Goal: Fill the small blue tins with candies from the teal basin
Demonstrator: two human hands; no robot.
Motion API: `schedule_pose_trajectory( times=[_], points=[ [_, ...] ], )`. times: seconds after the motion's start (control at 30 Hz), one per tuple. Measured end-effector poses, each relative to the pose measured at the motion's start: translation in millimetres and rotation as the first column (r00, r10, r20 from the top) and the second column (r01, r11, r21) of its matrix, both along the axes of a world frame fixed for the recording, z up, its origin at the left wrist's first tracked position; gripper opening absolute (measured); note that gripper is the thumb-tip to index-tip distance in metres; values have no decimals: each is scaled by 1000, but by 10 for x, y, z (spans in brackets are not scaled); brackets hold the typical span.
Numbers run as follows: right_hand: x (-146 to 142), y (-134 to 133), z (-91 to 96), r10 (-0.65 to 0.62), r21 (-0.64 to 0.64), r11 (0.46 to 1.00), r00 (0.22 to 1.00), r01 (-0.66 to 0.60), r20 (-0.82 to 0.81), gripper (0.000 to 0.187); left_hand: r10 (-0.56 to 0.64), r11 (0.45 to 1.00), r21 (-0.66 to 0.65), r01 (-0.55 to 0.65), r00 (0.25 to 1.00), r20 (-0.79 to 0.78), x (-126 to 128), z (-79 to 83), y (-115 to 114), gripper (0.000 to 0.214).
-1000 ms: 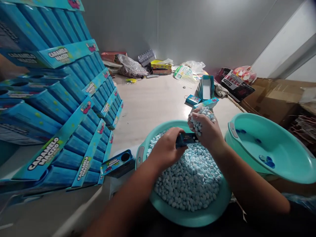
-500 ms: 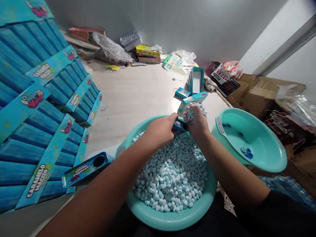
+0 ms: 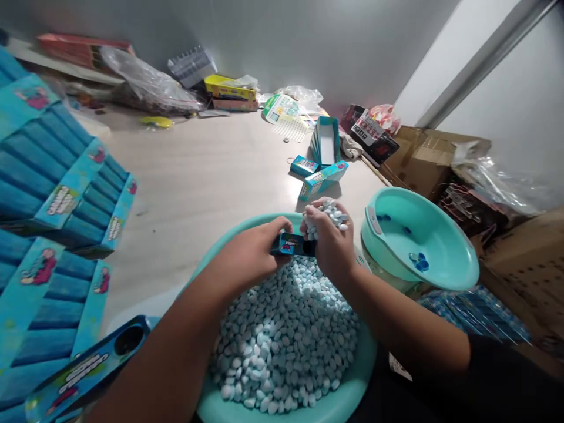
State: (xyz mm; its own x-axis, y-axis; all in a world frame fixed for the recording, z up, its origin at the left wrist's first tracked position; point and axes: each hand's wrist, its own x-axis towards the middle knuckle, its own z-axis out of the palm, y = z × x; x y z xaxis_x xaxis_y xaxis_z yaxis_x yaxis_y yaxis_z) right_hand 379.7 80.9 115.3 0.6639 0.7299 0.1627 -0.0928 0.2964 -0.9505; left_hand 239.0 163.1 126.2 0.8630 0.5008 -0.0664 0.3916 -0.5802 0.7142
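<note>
Over a turquoise basin (image 3: 348, 405), my left hand (image 3: 253, 252) grips a small blue candy box (image 3: 293, 244) lying on its side. Its dark round opening points toward my right hand (image 3: 332, 235), which is closed around a heap of candies. Pale blue and white candies (image 3: 282, 346) fill the basin below both hands. At lower left, a second blue box (image 3: 88, 367) with a round hole lies beside my left forearm. My right thumb lies across the held candies, close to the box's open end.
Stacked blue display cartons (image 3: 61, 194) stand at the left. A second turquoise basin (image 3: 440, 241) at the right holds a few blue pieces. An open carton (image 3: 326, 141) and small boxes lie on the table (image 3: 194, 170). Cardboard boxes (image 3: 418, 153) sit at the right.
The view has shifted, so the cartons sit further left. Both hands stay together over the basin with the box and candies; the box's label face now shows more.
</note>
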Motion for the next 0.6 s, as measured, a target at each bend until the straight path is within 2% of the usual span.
schedule_pose_trajectory(
  times=[0.17, 0.3, 0.6],
  points=[
    [-5, -11, 2, 14, -8, 1000, 995, -13, 98, 20, 9, 1000, -6, -10, 1000, -30, 21, -10, 29, 32],
    [-13, -41, 21, 34, 16, 999, 982, -38, 183, 16, 21, 1000, -18, -21, 1000, -9, 15, -6, 11, 39],
    [-24, -34, -1, 31, 44, 998, 977, -41, 210, 15, 31, 999, -26, -31, 1000, 0, -10, 6, 5, 45]
  ],
)
